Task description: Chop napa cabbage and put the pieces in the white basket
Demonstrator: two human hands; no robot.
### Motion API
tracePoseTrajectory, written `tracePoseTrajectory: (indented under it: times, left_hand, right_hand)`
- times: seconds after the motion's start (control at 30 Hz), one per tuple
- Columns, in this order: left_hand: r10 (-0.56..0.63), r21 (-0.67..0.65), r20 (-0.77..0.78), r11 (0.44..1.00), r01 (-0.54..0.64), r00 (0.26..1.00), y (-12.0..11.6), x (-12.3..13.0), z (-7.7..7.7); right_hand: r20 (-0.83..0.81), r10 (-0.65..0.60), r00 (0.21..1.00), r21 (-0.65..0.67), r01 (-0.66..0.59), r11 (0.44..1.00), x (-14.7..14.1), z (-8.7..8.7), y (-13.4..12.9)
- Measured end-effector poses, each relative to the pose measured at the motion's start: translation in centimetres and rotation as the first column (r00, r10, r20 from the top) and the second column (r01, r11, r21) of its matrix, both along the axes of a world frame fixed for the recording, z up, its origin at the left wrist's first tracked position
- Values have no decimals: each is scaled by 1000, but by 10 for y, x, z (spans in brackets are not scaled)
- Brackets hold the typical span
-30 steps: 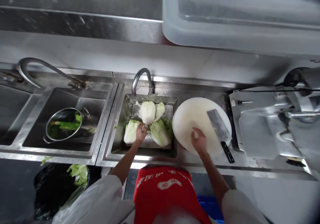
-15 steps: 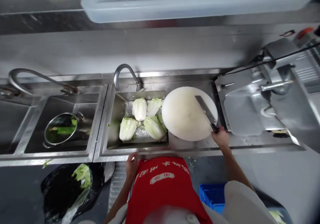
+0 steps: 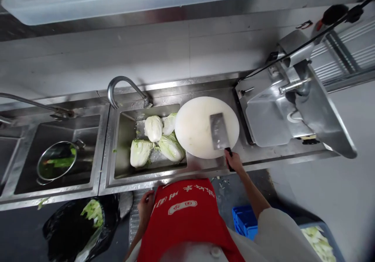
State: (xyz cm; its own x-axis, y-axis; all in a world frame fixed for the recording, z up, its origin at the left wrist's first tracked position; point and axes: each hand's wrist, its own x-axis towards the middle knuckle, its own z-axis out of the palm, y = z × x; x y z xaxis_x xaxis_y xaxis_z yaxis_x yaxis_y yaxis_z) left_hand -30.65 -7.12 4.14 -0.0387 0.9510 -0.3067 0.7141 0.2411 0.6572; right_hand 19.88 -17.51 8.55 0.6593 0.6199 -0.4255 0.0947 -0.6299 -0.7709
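My right hand [image 3: 233, 160] is closed around the dark handle of a cleaver [image 3: 219, 131]. The cleaver's broad blade lies flat on, or just over, the right half of a round white cutting board [image 3: 193, 129]. Low beside the red apron [image 3: 181, 219], my left hand [image 3: 145, 206] hangs with its fingers curled and nothing visible in them. Left of the board, several pieces of napa cabbage [image 3: 153, 128] sit in a steel sink [image 3: 121, 152]; one pale piece is partly hidden by the board's edge.
A pot [image 3: 39, 164] with green scraps stands in the left sink. Below is a black bag [image 3: 64, 223] with cabbage leaves. A metal slicer [image 3: 266, 123] stands right of the board. Blue crates [image 3: 244, 221] and a tub of cut cabbage [image 3: 319, 242] are on the floor. A curved faucet [image 3: 125, 80] rises behind.
The cleaver has turned from edge-on to showing its broad face and moved left and toward me with my right hand. My left hand has dropped away from the sink edge. The view has shifted.
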Motion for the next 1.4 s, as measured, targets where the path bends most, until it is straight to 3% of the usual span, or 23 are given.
tracePoseTrajectory:
  times: [0.1,0.27,0.37,0.43,0.5,0.6,0.73,0.8,0.9,0.97,1.1,1.17,1.23,1.27,1.3,1.37,1.4]
  left_hand:
    - [-36,27,20,999,35,999,5,9,9]
    - [36,90,85,995,-44,996,-14,-2,12]
    - [111,88,102,989,-120,989,-42,-14,12]
    - [160,94,99,981,-169,982,-57,-18,15]
    - [190,145,91,969,-202,977,-64,-17,24]
    - [162,314,107,931,-188,981,-63,-7,54]
    - [1,582,152,808,-90,988,-43,4,111]
    - [-169,658,91,750,68,981,-23,-9,134]
    - [-346,626,-83,711,319,934,10,-68,149]
    - [-338,549,-163,749,370,927,26,-127,145]
    - [-210,429,-258,850,306,943,41,-274,117]
    - [-65,389,-238,908,156,969,40,-356,99]
    - [240,311,-137,932,-188,961,33,-437,80]
    - [435,246,-78,880,-406,897,27,-474,72]
    - [592,193,-38,795,-575,805,20,-506,67]
    - [751,206,-11,648,-733,660,9,-550,63]
    - [760,276,-14,628,-728,650,5,-559,65]
  right_hand:
    - [76,197,977,-49,-194,980,7,5,10]
    - [122,66,990,-84,-56,995,55,3,-2]
    - [160,56,986,-104,-40,994,48,-3,-5]
    - [157,132,979,-130,-112,985,17,-7,0]
    - [123,233,965,-136,-216,967,-32,-9,13]
    - [1,426,905,-34,-426,904,-122,-9,48]
    - [-146,692,707,106,-685,721,-244,17,105]
    - [-176,802,570,144,-791,594,-306,40,134]
    - [-178,938,299,241,-911,336,-408,76,172]
    - [-209,969,129,288,-939,187,-478,94,187]
    - [-296,953,-61,284,-958,27,-594,104,199]
    - [-296,946,-129,245,-968,-56,-633,102,201]
    - [-187,963,-196,137,-976,-172,-658,102,202]
    - [-67,968,-240,43,-970,-238,-667,104,203]
    - [81,950,-300,-83,-952,-293,-674,107,203]
    - [346,815,-465,-366,-867,-339,-686,115,205]
    - [418,725,-547,-483,-810,-332,-691,120,206]
